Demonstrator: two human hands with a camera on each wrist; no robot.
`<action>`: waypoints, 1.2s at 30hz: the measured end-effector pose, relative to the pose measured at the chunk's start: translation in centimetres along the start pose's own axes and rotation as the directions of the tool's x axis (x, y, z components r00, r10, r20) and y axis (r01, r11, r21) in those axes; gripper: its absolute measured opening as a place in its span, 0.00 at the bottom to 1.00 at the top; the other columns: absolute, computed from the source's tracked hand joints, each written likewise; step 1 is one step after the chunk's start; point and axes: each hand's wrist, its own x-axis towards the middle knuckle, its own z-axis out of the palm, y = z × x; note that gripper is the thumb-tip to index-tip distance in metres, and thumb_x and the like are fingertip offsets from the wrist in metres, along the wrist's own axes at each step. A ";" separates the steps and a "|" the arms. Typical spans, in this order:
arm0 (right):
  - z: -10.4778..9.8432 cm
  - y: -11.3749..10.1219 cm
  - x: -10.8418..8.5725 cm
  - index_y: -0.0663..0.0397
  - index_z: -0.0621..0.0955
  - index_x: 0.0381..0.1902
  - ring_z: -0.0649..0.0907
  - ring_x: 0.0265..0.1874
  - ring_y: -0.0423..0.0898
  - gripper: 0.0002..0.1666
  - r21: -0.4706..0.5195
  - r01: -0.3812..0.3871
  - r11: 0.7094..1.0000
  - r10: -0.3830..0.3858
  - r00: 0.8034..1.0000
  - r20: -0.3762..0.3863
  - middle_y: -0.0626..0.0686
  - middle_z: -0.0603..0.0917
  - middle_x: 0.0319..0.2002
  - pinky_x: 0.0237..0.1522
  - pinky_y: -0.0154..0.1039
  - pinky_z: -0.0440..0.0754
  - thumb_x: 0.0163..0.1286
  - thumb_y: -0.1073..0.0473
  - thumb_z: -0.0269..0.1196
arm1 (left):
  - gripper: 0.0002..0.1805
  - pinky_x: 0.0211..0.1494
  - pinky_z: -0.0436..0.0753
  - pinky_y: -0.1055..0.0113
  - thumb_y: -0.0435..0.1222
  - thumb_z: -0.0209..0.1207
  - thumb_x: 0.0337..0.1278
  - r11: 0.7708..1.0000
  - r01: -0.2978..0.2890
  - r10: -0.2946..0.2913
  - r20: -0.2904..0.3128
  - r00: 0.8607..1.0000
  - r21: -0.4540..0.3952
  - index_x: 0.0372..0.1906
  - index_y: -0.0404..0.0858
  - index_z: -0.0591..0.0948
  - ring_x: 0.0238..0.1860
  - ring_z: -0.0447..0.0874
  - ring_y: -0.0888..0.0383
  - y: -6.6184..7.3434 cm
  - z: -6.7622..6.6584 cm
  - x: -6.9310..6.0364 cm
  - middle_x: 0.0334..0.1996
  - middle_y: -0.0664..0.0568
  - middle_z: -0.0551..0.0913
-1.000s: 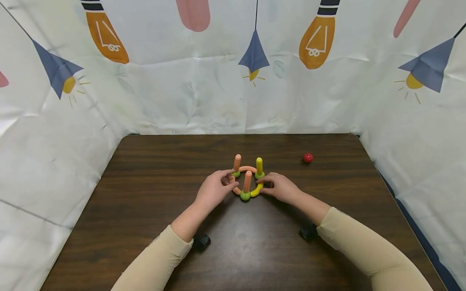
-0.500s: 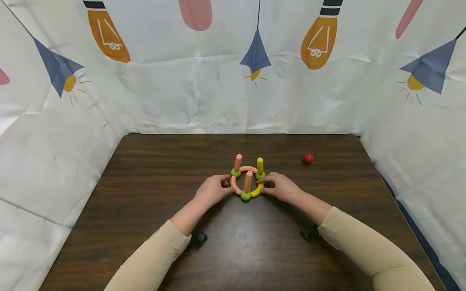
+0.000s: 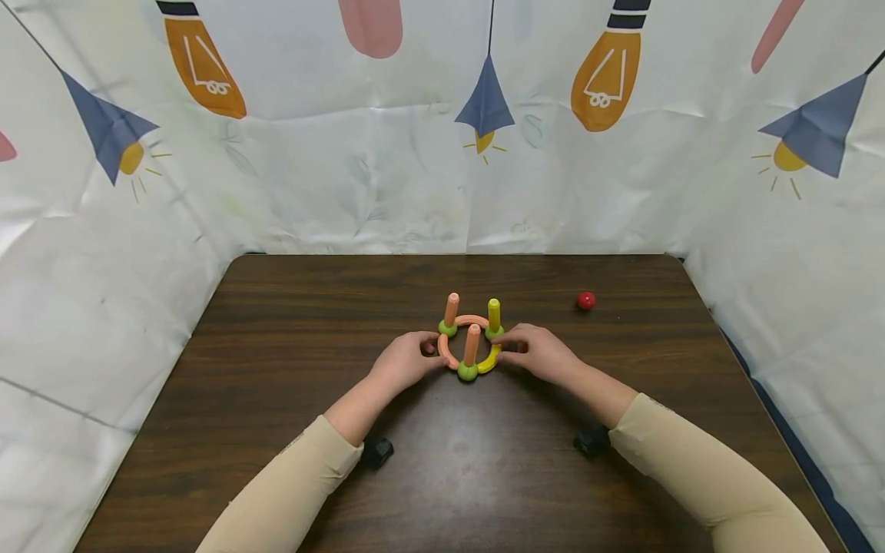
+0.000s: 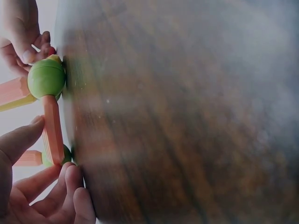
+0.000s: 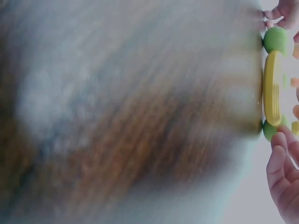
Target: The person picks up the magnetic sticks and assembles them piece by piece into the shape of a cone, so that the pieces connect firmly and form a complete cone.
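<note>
Between the hands, a ring of curved sticks joined by green balls lies on the table, with upright sticks rising from the balls. Its left side is a pink curved stick [image 3: 445,352]; its right side, a yellow curved stick [image 5: 272,88]. Thumb and index fingertip of my left hand [image 3: 406,359] touch the pink curved stick at spread points, without closing round it. My right hand [image 3: 542,353] has loosely bent fingers at the yellow stick's far end, beside a green ball [image 5: 271,130]. In front, another green ball [image 3: 467,372] bears a pink upright stick [image 3: 472,346].
A red ball [image 3: 586,301] lies at the back right of the dark wooden table [image 3: 311,307]. White cloth [image 3: 415,192] with printed lamps surrounds the table's back and sides. Black wrist cameras [image 3: 377,453] sit low under both forearms.
My left hand has drawn back left from over the ring to its outer edge. My right hand has shifted slightly to the right. The ring stays almost where it was.
</note>
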 end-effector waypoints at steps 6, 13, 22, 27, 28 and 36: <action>-1.0 0.8 -0.3 0.45 0.87 0.50 0.77 0.32 0.42 0.16 0.017 0.019 1.000 -0.018 0.999 -0.050 0.45 0.84 0.41 0.35 0.39 0.77 0.66 0.50 0.70 | 0.33 0.45 0.78 0.58 0.52 0.70 0.54 1.000 0.016 -0.016 0.003 1.000 -0.010 0.63 0.44 0.79 0.42 0.79 0.56 0.0 -0.1 0.1 0.43 0.54 0.82; -3.4 3.0 -1.3 0.47 0.86 0.53 0.79 0.35 0.43 0.18 0.006 -0.032 0.999 0.033 0.992 -0.124 0.46 0.83 0.44 0.38 0.42 0.78 0.67 0.49 0.68 | 0.32 0.46 0.78 0.58 0.52 0.70 0.54 1.000 0.017 -0.017 -0.001 1.000 -0.019 0.63 0.44 0.79 0.42 0.79 0.56 -0.1 -0.1 0.1 0.42 0.55 0.82; -7.4 7.0 -2.6 0.53 0.82 0.60 0.77 0.40 0.49 0.24 0.011 -0.115 0.993 0.115 0.970 -0.213 0.52 0.81 0.48 0.40 0.48 0.76 0.70 0.49 0.65 | 0.32 0.47 0.78 0.58 0.52 0.69 0.55 0.999 0.004 -0.004 0.014 1.000 -0.033 0.63 0.44 0.78 0.42 0.78 0.56 -0.2 -0.1 0.2 0.42 0.55 0.81; -9.3 9.0 -2.6 0.53 0.80 0.61 0.77 0.42 0.50 0.26 0.004 -0.149 0.989 0.146 0.960 -0.238 0.55 0.80 0.51 0.42 0.50 0.75 0.71 0.47 0.64 | 0.32 0.46 0.78 0.58 0.52 0.69 0.55 0.999 -0.004 0.004 0.019 1.000 -0.034 0.63 0.44 0.79 0.40 0.77 0.56 -0.2 -0.1 0.3 0.42 0.55 0.81; -9.6 9.4 -2.6 0.54 0.80 0.62 0.77 0.42 0.51 0.27 -0.002 -0.148 0.989 0.144 0.961 -0.236 0.55 0.79 0.53 0.41 0.50 0.75 0.71 0.46 0.64 | 0.31 0.45 0.78 0.58 0.52 0.69 0.55 0.999 -0.004 0.005 0.020 1.000 -0.033 0.63 0.44 0.79 0.40 0.77 0.56 -0.2 -0.1 0.3 0.42 0.55 0.81; -10.3 11.1 -1.8 0.55 0.77 0.65 0.74 0.42 0.53 0.27 -0.068 -0.112 0.991 0.101 0.984 -0.148 0.59 0.74 0.62 0.42 0.52 0.73 0.71 0.54 0.65 | 0.31 0.44 0.78 0.59 0.53 0.68 0.56 0.999 -0.008 0.009 0.024 1.000 -0.031 0.63 0.45 0.79 0.39 0.78 0.56 -0.3 -0.1 0.2 0.42 0.55 0.81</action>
